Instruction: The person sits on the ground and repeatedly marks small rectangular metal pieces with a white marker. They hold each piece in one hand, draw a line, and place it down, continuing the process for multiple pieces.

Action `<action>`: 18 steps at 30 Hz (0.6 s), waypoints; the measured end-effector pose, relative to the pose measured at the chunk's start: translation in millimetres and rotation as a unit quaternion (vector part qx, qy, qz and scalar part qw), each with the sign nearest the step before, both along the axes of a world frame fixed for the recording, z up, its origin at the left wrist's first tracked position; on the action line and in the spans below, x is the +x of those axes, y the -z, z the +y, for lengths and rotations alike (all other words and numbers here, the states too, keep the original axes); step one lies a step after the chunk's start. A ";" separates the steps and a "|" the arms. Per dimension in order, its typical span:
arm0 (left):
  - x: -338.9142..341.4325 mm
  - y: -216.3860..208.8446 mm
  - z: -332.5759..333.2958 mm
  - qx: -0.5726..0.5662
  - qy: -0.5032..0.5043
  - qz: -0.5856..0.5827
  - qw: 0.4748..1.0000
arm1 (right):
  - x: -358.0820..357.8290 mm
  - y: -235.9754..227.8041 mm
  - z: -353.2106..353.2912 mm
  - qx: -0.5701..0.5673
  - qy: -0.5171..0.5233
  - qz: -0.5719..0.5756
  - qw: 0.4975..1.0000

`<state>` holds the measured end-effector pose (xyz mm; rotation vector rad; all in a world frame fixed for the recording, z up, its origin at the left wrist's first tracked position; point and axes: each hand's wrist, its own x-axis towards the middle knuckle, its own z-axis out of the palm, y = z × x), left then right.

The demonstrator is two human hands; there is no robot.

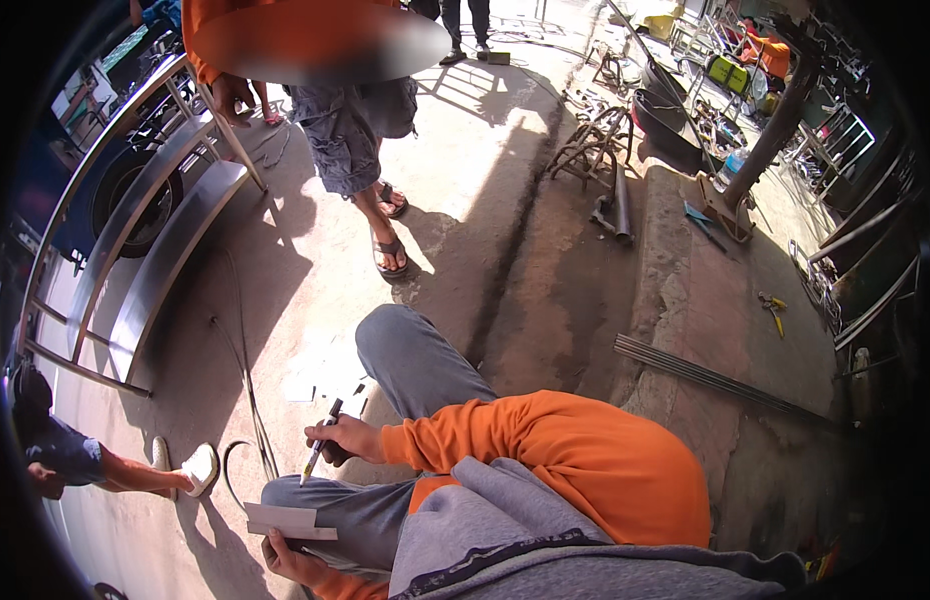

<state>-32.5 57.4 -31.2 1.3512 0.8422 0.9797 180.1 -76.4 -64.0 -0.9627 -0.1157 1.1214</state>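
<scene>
My left hand [295,562] grips a pale, flat piece with a crease or step along its length [283,519], held beside my left knee. I cannot tell whether it is metal or card. Just above my grey trouser leg [350,505], my right hand [357,439] is closed around a marker pen [312,462]. The pen slants down toward the pale piece, its lower end apart from it. Several small pale scraps [303,392] lie on the sunlit floor past my right hand.
A shiny metal frame [175,270] stands at the left. Dark cables [247,385] run across the floor. One person in sandals [387,245] stands ahead, another [135,470] is at the left. Metal rods [715,378], yellow-handled pliers [773,303] and bent scrap metal [595,145] lie rightward.
</scene>
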 end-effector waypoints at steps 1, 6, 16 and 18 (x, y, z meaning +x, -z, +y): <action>-2.5 0.6 1.3 -0.032 -0.003 0.015 0.999 | -1.9 2.8 -0.9 0.019 0.016 0.031 0.999; -6.1 8.8 -1.0 0.037 0.028 -0.049 0.998 | -7.2 -7.3 -15.3 0.075 0.053 0.010 0.996; -18.7 17.4 -6.9 -0.053 0.057 -0.131 0.988 | 6.2 -28.0 -5.8 0.073 0.072 -0.198 0.975; -21.1 19.0 -5.8 -0.083 0.049 -0.131 0.987 | 1.7 -19.2 -3.8 0.056 0.119 -0.205 0.970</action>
